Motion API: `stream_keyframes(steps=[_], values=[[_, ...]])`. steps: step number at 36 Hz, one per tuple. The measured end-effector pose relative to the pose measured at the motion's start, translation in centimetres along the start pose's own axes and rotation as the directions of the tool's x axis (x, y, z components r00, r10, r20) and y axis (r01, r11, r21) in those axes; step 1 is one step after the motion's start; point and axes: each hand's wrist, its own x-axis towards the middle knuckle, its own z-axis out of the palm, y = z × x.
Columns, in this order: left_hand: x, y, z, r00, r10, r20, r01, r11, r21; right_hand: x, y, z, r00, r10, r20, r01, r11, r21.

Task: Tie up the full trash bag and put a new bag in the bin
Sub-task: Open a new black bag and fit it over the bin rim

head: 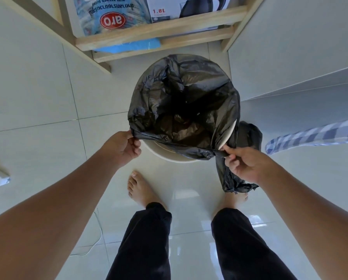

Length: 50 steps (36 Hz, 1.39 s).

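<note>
Stretching a black bag [181, 110] across the mouth of the white bin [165, 153], both hands on the near edge of the film. Left hand [121, 147] at the bin's near-left, thumb and fingertips clamped together on the hem just outside the rim. Right hand [242, 162] at the bin's near-right, fingers pinched on a bunched fold of the same edge, with a loose tail of black plastic [236, 182] hanging from the grip on the bin's near-right side. Hem running as a taut line between the two pinches, side to side across the near arc of the bin.

Far half of the bag apparently draped over the far rim already; near rim exposed and pale beneath the stretched hem. So the bag's edge sits above and slightly inside the near lip, while both sets of fingers sit just outside it. Coming move likely a pull toward the body and down, folding the hem over that bare lip. Neither hand clearly nearer; each beside its own corner of the rim.

Dark bundle [249, 136] just right of the bin, touching or nearly touching its wall, possibly the tied full bag, though hard to confirm. Wooden shelf [159, 36] beyond the bin, bare feet on pale tiles on its near side.
</note>
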Motion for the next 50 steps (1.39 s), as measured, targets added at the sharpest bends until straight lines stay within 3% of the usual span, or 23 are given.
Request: stream_keyframes(steps=[4, 9, 14, 17, 19, 22, 25, 27, 28, 31, 32, 35, 40, 44, 47, 50], values=[[0.3, -0.4, 0.7, 1.000, 0.023, 0.002, -0.023, 0.998, -0.055, 0.2, 1.4, -0.2, 0.990, -0.081, 0.119, 0.066, 0.990, 0.125], [1.1, -0.7, 1.6, 0.998, 0.070, -0.003, -0.069, 0.984, -0.164, 1.0, 3.0, -0.4, 0.962, -0.171, 0.211, 0.164, 0.985, 0.051], [0.6, -1.4, 1.2, 0.938, 0.205, 0.280, -0.122, 0.950, -0.288, 1.4, 2.3, 0.0, 0.943, -0.202, 0.264, 0.250, 0.954, -0.163], [0.6, -2.0, -0.5, 0.898, 0.211, 0.385, -0.089, 0.946, -0.311, 1.7, 1.5, 0.1, 0.951, -0.200, 0.237, 0.270, 0.909, -0.317], [0.6, -2.5, -1.5, 0.896, 0.177, 0.408, -0.072, 0.963, -0.260, 1.7, 1.0, 0.1, 0.958, -0.197, 0.208, 0.275, 0.836, -0.475], [0.7, -3.2, -2.1, 0.904, 0.157, 0.397, -0.095, 0.981, -0.171, 2.0, 0.2, 0.4, 0.949, -0.293, 0.117, 0.285, 0.633, -0.720], [1.3, -4.0, -1.7, 0.929, 0.148, 0.338, -0.103, 0.984, -0.147, 2.5, -0.2, 0.8, 0.902, -0.423, 0.091, 0.307, 0.477, -0.824], [1.7, -4.5, -1.1, 0.952, 0.136, 0.274, -0.102, 0.985, -0.137, 3.0, -0.5, 1.1, 0.883, -0.460, 0.095, 0.315, 0.432, -0.845], [1.7, -4.7, -0.7, 0.959, 0.141, 0.244, -0.112, 0.985, -0.129, 3.2, -0.7, 1.3, 0.889, -0.451, 0.078, 0.307, 0.460, -0.833], [2.0, -5.0, 0.2, 0.965, 0.182, 0.186, -0.157, 0.978, -0.141, 3.7, -1.0, 1.6, 0.958, -0.286, 0.011, 0.234, 0.761, -0.605], [2.1, -5.1, 0.5, 0.967, 0.195, 0.164, -0.172, 0.974, -0.146, 3.7, -1.0, 1.4, 0.969, -0.245, 0.026, 0.215, 0.787, -0.579], [2.4, -5.6, 1.4, 0.973, 0.216, 0.078, -0.200, 0.964, -0.175, 3.5, -1.0, 0.8, 0.979, -0.198, 0.050, 0.184, 0.749, -0.637], [2.5, -6.0, 2.7, 0.962, 0.268, 0.046, -0.251, 0.941, -0.228, 3.6, -1.2, 1.5, 0.958, -0.287, -0.007, 0.198, 0.679, -0.707], [3.4, -6.4, 2.6, 0.968, 0.245, -0.053, -0.250, 0.954, -0.163, 3.7, -0.8, 1.5, 0.945, -0.325, -0.026, 0.221, 0.699, -0.680], [3.6, -6.3, 2.3, 0.963, 0.271, -0.006, -0.270, 0.958, -0.091, 4.6, -0.9, 1.0, 0.907, -0.416, -0.064, 0.247, 0.649, -0.719], [3.9, -5.8, 2.2, 0.957, 0.291, 0.006, -0.291, 0.957, 0.006, 5.4, -1.3, 1.0, 0.883, -0.436, -0.172, 0.204, 0.688, -0.696]])
